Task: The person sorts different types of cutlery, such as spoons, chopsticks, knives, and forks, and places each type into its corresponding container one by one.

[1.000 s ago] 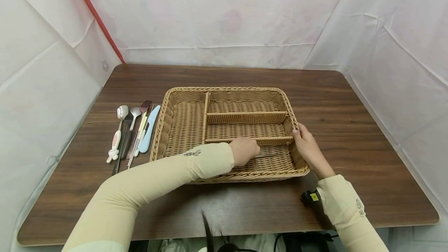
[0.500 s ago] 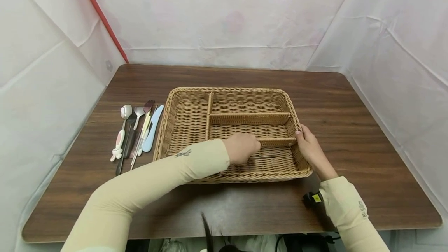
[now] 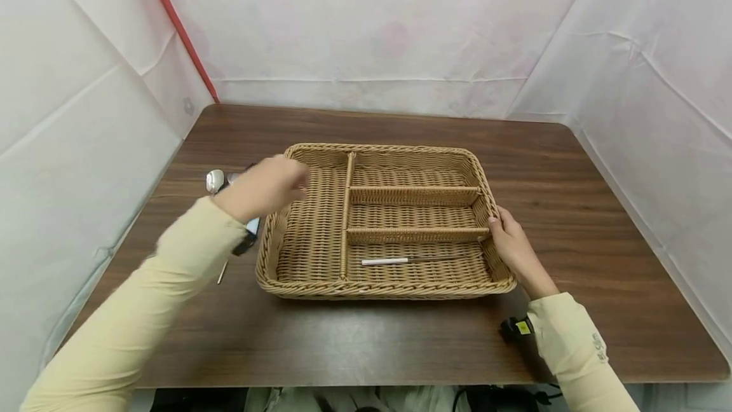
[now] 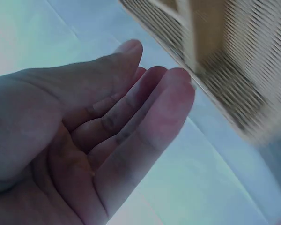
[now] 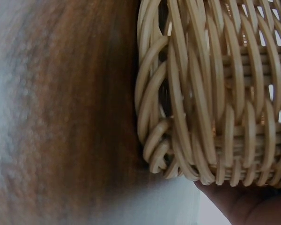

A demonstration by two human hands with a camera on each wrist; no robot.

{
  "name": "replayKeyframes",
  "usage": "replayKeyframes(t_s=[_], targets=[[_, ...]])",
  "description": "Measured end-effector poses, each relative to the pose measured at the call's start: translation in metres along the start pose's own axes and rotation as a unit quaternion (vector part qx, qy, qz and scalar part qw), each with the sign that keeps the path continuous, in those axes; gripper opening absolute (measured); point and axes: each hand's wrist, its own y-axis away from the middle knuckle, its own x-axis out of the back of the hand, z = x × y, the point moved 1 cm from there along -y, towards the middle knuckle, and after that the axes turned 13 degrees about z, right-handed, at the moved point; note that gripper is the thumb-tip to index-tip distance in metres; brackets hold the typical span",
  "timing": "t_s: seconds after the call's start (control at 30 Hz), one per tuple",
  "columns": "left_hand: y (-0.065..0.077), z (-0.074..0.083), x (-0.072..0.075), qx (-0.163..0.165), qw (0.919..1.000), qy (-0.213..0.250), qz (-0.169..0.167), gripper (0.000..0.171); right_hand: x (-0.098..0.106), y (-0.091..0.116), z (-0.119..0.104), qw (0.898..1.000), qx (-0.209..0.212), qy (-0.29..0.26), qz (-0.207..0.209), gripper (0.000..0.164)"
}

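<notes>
A brown wicker basket (image 3: 303, 287) with several compartments stands on the wooden table. In its front right compartment lies a slim utensil (image 3: 386, 261) with a white handle and a thin metal shaft. My left hand (image 3: 265, 186) is over the basket's left rim, blurred in the head view; the left wrist view shows its fingers loosely bent, with nothing between thumb and fingertips. My right hand (image 3: 516, 250) grips the basket's right rim, thumb on top. In the right wrist view the woven side (image 5: 234, 93) hides most of that hand.
Left of the basket lies cutlery, mostly hidden under my left forearm; a spoon head (image 3: 215, 180) and part of a light blue knife (image 3: 253, 226) show. White sheeting (image 3: 366, 30) hangs around the back and sides of the table (image 3: 600, 240).
My left hand has let go of the white-handled utensil in the front compartment and swung left to the basket's left rim. My right hand keeps its grip. The head view has shifted slightly.
</notes>
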Motion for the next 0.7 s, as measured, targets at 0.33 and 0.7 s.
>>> replayKeyframes(t_s=[0.33,0.7], targets=[[0.047,-0.085,-0.007,0.088,0.9951,-0.038,0.024,0.008,0.001,0.000,0.001,1.000,-0.001,-0.006,0.001,0.053],[0.057,-0.101,-0.043,0.153,0.9862,-0.058,0.025,0.026,0.001,0.000,0.000,1.000,-0.012,-0.007,-0.009,0.055]])
